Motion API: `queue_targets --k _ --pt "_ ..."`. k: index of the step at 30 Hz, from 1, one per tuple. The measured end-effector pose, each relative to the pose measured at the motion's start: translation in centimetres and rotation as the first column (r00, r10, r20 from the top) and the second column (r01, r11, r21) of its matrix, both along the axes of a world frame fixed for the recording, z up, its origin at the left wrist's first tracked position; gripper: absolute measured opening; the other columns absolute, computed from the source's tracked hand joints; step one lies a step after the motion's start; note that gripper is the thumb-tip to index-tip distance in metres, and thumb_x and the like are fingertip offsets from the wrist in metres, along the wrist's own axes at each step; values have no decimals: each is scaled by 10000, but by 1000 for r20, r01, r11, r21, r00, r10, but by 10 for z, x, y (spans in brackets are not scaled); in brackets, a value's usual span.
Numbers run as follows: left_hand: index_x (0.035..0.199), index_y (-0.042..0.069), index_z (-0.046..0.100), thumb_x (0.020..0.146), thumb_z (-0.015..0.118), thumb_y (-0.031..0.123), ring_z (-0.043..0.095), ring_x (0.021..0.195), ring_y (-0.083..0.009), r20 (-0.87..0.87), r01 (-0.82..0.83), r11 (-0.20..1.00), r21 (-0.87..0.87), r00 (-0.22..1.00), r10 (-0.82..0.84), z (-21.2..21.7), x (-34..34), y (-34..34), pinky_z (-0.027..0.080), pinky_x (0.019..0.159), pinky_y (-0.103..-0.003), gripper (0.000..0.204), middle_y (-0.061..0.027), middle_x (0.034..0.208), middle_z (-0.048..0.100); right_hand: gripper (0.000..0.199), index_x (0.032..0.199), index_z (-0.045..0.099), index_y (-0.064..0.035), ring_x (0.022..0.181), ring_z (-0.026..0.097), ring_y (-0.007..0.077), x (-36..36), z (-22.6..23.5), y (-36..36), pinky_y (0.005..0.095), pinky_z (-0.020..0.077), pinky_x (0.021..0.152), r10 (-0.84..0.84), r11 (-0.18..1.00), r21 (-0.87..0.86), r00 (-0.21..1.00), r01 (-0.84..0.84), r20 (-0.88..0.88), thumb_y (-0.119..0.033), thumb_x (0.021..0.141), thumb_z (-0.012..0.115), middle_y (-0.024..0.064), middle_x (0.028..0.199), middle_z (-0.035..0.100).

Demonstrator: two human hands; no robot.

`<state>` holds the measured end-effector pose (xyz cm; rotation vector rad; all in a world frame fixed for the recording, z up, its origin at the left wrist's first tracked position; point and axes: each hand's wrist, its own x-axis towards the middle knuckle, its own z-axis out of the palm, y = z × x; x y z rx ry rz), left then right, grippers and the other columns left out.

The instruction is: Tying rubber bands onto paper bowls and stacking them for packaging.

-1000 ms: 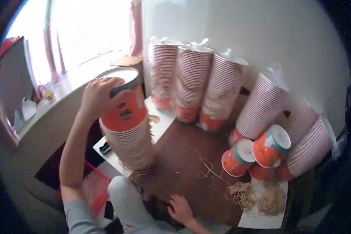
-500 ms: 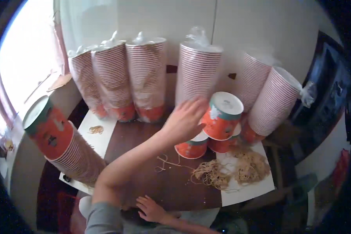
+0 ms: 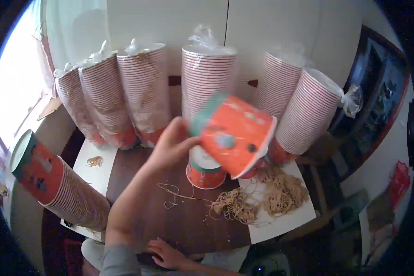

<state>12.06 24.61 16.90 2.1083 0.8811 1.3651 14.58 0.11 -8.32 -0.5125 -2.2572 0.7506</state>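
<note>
My left hand (image 3: 174, 140) grips an orange paper bucket (image 3: 239, 135) with a green base band, held tilted on its side above the table. The thumb lies against its wall; the other fingers are partly hidden behind it. Below, an upside-down orange paper bucket (image 3: 206, 170) stands on the table, and another shows partly behind the held one. My right hand (image 3: 167, 254) lies at the table's near edge, fingers spread, holding nothing. At the left a tall stack of nested buckets (image 3: 80, 200) leans, with one orange and green bucket (image 3: 37, 168) on top.
Bagged bucket stacks line the back, among them a middle stack (image 3: 207, 73) and a leaning right stack (image 3: 310, 110). Tangled tan rubber bands or string (image 3: 280, 195) lie at the table's right. A small tan bundle (image 3: 94, 161) sits at the left. A window (image 3: 16, 69) is beyond.
My left hand has taken the top bucket off the two below and tipped it on its side. The view has shifted slightly right. My right hand stays by the table edge.
</note>
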Motion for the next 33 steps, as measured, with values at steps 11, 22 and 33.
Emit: queue_targets --k 11,22,33 --pt "1119 -10 485 816 568 180 579 877 -208 726 396 658 -641 591 351 -140 -141 -153 484 758 -346 367 -106 1024 570 467 1228 348 -18 1146 386 248 54 58 36 351 278 979 -612 777 -541 589 321 -529 -282 858 453 109 1202 436" --pt "1095 -14 507 813 573 184 577 887 -208 564 409 389 -825 563 604 -156 -149 -265 482 767 -347 350 -107 1024 573 568 1222 359 -20 1140 407 235 47 130 57 365 324 959 -351 716 -620 602 -321 -717 -396 811 471 115 1246 411" --pt "1082 -10 526 806 586 194 573 910 -201 542 504 243 -829 615 573 -168 -146 -292 476 785 -345 348 -106 1043 573 355 1107 480 -7 886 547 139 50 204 85 261 442 789 12 671 -734 991 -104 -130 -34 758 537 79 1015 554"
